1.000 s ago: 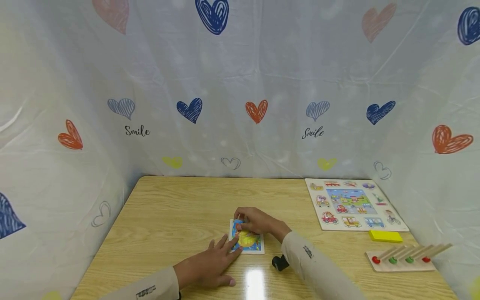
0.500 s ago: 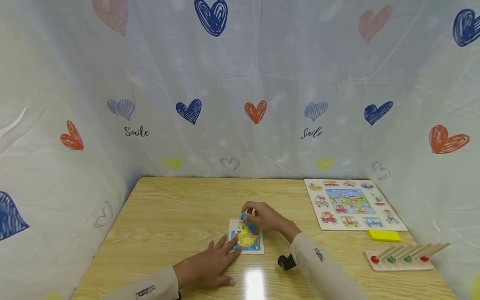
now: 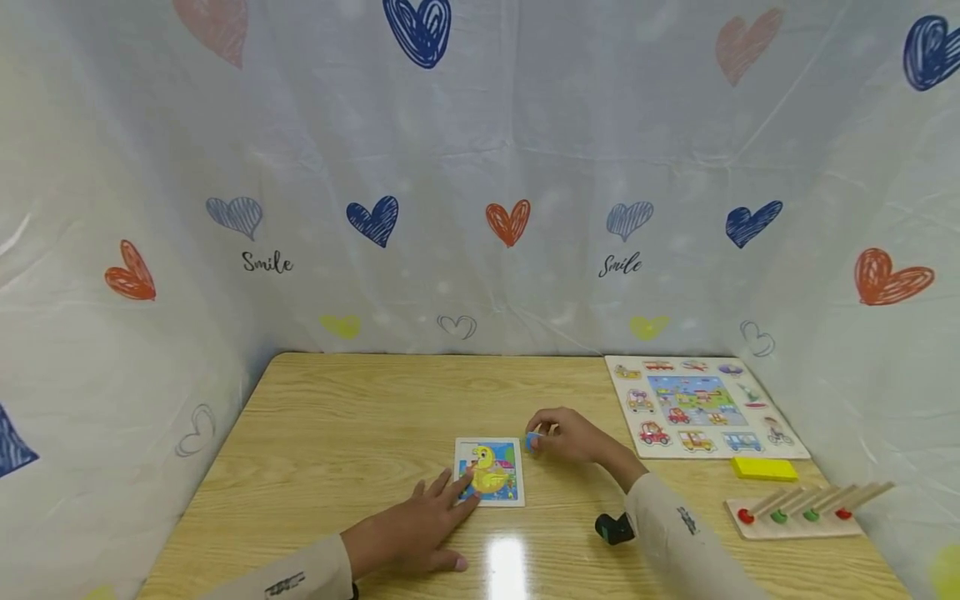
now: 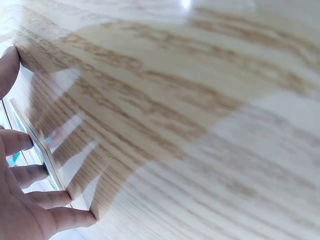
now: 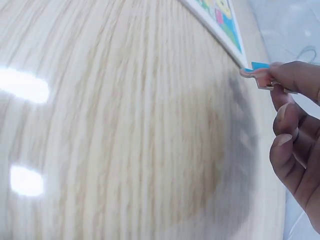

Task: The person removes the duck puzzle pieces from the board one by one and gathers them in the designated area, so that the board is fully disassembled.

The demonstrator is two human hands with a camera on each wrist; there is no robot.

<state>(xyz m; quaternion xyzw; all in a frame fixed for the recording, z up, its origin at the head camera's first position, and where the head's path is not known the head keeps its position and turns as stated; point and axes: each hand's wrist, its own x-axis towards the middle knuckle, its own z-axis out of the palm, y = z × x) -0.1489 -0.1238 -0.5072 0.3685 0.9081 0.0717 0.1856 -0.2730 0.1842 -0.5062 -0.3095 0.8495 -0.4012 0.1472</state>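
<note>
A small jigsaw puzzle [image 3: 507,467] in a white frame, with a yellow duck picture, lies on the wooden table. Its upper left corner shows pale backing. My left hand [image 3: 416,525] is spread flat, with fingertips resting on the puzzle's left side; in the left wrist view, the fingers [image 4: 30,175] reach over the board's edge. Just right of the frame, my right hand [image 3: 573,437] pinches a blue puzzle piece [image 3: 532,441] between thumb and finger. From the right wrist, that puzzle piece [image 5: 260,77] shows blue and reddish parts, and its remaining fingers are curled loosely.
At the back right lies a large vehicle puzzle board [image 3: 622,400]. Nearer are a yellow block [image 3: 765,469] and a wooden base [image 3: 795,525] with slanted pegs. A heart-printed curtain [image 3: 450,167] surrounds the table [image 3: 360,408].
My right hand has lifted a blue piece out of the puzzle's upper part and carried it right, past the frame. My left hand has stayed on the puzzle.
</note>
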